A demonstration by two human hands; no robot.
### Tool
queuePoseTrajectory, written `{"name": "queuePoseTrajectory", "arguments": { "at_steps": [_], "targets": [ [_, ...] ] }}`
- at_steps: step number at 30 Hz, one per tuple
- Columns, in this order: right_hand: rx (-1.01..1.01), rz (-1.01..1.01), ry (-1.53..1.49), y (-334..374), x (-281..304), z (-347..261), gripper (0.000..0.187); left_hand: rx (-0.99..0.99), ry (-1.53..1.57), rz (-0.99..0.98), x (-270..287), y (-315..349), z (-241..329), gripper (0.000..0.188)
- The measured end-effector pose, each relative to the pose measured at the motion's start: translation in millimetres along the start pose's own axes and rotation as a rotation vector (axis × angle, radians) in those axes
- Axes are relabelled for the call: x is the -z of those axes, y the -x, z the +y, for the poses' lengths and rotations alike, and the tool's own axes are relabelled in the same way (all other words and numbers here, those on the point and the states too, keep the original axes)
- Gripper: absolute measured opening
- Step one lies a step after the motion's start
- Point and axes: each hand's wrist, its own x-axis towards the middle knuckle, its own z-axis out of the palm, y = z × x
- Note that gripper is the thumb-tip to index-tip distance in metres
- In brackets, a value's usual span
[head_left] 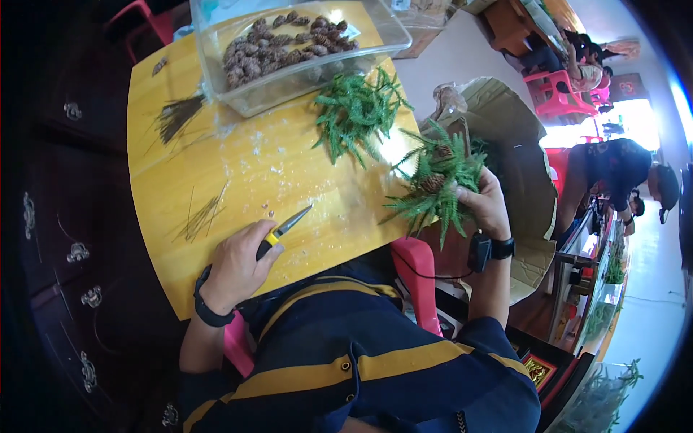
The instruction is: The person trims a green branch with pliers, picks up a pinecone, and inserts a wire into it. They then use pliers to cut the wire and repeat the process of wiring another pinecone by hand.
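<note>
My left hand (pixel 242 265) rests low over the yellow table, closed around a pair of long-nosed pliers (pixel 286 225) with yellow and black handles. The pliers' pointed jaws look closed and aim up to the right. At the table's right edge, my right hand (pixel 485 204) grips a green artificial pine sprig (pixel 451 184). Two brown pine cones (pixel 433 182) sit among its needles. Another bunch of green sprigs (pixel 357 112) lies on the table, beyond and left of the held one.
A clear plastic bin (pixel 253 107) of pine cones (pixel 271 58) stands at the table's far side. Thin wires (pixel 202 216) and a dark wire bundle (pixel 177 119) lie at left. An open cardboard box (pixel 523 144) is right of the table. Other people (pixel 613 166) are farther right.
</note>
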Motion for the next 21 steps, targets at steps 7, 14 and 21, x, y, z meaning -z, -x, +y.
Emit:
{"name": "queuePoseTrajectory", "arguments": {
  "at_steps": [7, 14, 21],
  "targets": [
    [0.138, 0.030, -0.140, 15.9, -3.6, -57.8, 0.049, 0.047, 0.018, -0.019, 2.5, -2.9, 4.1, 0.031],
    [0.486, -0.073, 0.475, -77.3, -0.2, -150.2, 0.048, 0.082, 0.024, -0.052, 3.4, -2.0, 4.0, 0.032],
    [0.967, 0.163, 0.405, -364.5, 97.0, -329.9, 0.076, 0.054, 0.005, -0.043, 2.6, -16.9, 6.8, 0.033]
  ]
}}
